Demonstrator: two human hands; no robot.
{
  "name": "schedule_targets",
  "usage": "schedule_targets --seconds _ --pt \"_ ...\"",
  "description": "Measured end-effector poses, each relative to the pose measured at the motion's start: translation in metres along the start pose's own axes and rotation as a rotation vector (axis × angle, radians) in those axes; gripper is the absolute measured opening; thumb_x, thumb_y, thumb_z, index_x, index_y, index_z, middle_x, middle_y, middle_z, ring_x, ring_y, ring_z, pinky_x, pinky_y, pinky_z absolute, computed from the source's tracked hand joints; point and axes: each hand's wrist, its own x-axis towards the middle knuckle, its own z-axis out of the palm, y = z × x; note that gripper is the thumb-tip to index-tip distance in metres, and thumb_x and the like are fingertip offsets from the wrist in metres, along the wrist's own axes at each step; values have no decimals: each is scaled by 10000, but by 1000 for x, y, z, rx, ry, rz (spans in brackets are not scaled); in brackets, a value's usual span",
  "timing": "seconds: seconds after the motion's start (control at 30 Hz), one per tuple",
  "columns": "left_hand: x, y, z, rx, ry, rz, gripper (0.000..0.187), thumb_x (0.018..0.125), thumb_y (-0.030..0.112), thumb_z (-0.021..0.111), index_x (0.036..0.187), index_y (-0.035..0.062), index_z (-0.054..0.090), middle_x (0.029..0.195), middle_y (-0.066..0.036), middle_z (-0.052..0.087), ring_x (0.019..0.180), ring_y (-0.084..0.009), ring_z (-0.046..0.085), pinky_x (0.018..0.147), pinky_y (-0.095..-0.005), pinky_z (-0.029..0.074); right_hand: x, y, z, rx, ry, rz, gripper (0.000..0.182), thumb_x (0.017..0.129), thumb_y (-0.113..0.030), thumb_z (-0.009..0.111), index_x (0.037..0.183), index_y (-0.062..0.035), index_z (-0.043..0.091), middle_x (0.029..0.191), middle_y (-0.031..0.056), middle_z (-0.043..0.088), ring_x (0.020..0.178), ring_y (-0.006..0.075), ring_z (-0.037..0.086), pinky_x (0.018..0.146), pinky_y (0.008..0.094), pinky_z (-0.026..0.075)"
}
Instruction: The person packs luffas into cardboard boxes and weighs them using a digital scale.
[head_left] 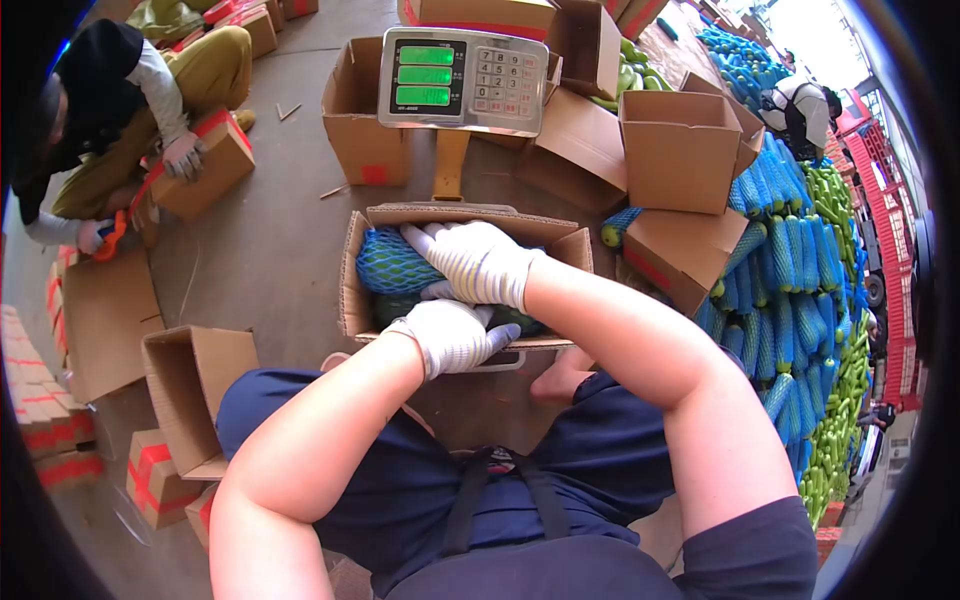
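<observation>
Grey floor [275,270], cartons around, blue-netted green produce [790,250] piled at right. Open carton [351,300] sits before lit scale display [462,82]; blue-netted bundle [390,262] lies inside, at its left end. Gloved right hand [480,262] reaches over bundle's right side, fingers extended; gloved left hand [452,335] below, thumb apart, fingers partly hidden. Cannot tell whether either grips.
</observation>
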Motion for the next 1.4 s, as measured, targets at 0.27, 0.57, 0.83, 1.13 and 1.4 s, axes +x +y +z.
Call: schedule_targets --seconds 0.27,0.57,0.83,1.13,1.4 --pt "1 1 -1 36 -33 -20 564 1005 495 389 1330 56 530 1298 -228 576 1151 -388 574 1007 -450 435 -70 8 -46 -91 356 40 208 843 -239 647 981 -85 662 888 136 669 809 344 664 671 439 543" --pt "-6 7 -17 45 -60 -85 673 988 575 325 935 56 750 1097 -228 675 1033 -363 636 959 -408 468 -71 32 4 -91 108 166 208 862 -288 647 924 -89 650 800 146 675 737 341 673 637 456 531" --pt "2 -8 -20 -89 27 11 527 997 477 411 1200 56 654 1229 -216 622 1122 -390 578 997 -427 436 -49 49 18 -38 6 347 249 914 -128 513 1095 -50 664 1022 169 708 978 336 684 812 430 553" --pt "-17 -11 -44 -149 308 55 383 998 342 515 1202 42 639 1128 -184 674 1075 -364 616 919 -399 489 -167 54 -77 109 261 377 266 908 -334 600 968 -91 689 846 158 696 826 367 670 747 459 533" --pt "-44 -9 -72 -445 626 20 254 977 228 589 1061 13 697 983 -123 689 927 -253 639 869 -306 485 -177 83 -41 52 125 442 312 890 -385 629 929 -79 676 805 168 679 781 376 651 705 465 515"
